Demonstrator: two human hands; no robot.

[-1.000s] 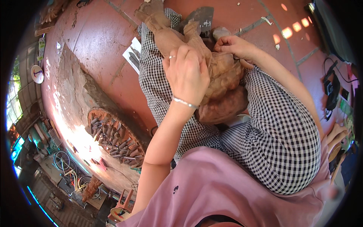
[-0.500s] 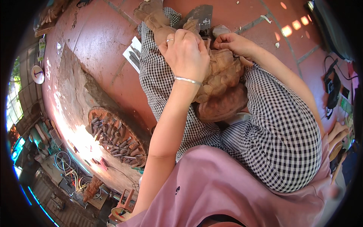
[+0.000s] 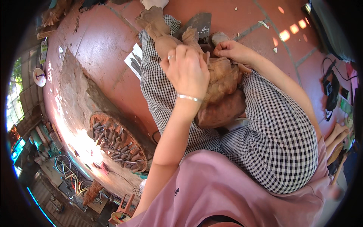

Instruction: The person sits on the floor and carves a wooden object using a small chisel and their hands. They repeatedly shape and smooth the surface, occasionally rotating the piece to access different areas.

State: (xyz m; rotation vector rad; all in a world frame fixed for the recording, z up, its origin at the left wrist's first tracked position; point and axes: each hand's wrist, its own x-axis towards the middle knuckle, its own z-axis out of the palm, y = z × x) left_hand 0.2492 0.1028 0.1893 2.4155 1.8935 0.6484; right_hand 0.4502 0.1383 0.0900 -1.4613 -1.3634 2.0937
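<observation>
A brown carved wooden figure [image 3: 221,77] lies between my legs, its slimmer part [image 3: 153,26] reaching up and left. Below its rounded, lumpy body is a smooth reddish-brown mass [image 3: 223,109]. My left hand [image 3: 187,72], with a ring and a bracelet, is closed over the middle of the carving. Its fingertips and whatever they grip are hidden. On the right, my right hand [image 3: 236,52] has its fingers curled and pinched at the carving's upper side. Anything between those fingers is too small to make out.
A round tray [image 3: 119,142] full of small dark carving tools sits on a wooden slab [image 3: 75,87] at left. A printed sheet [image 3: 134,60] lies beside my left leg. Wood chips [image 3: 264,24] dot the tiled floor; a black strapped item [image 3: 331,89] is far right.
My left hand has shifted slightly down over the carving, its fingers still curled. The right hand stays almost in place. A pale foot-like shape now shows at the top edge.
</observation>
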